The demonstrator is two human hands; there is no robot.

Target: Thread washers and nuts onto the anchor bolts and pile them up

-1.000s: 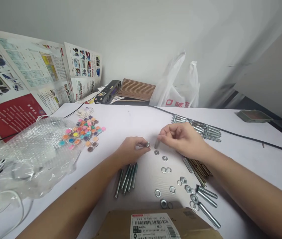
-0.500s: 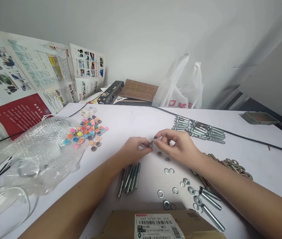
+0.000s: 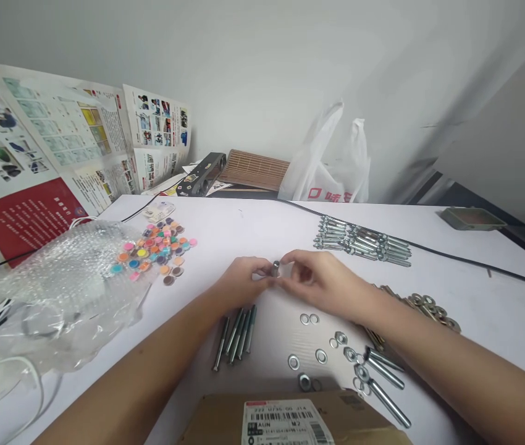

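My left hand [image 3: 243, 281] and my right hand [image 3: 314, 281] meet over the middle of the white table [image 3: 262, 228], fingertips pinched together on a small metal bolt end with a sleeve or nut [image 3: 275, 268]. Both hands are closed around it. Just below my left hand lies a bundle of several long bolts [image 3: 236, 332]. Loose washers and nuts [image 3: 320, 346] are scattered under my right forearm, beside some shorter sleeved bolts [image 3: 383, 383].
A row of assembled anchor bolts [image 3: 362, 242] lies at the back right, a heap of washers [image 3: 429, 306] to the right. Coloured round discs [image 3: 155, 250] and bubble wrap [image 3: 65, 284] lie left. A cardboard box [image 3: 290, 417] is at the near edge. A plastic bag [image 3: 327, 167] and brochures [image 3: 58, 142] stand behind.
My right hand has moved left and joined my left hand on the small bolt piece; one second ago the hands were apart, each holding a part. The two nuts by the hands are no longer visible.
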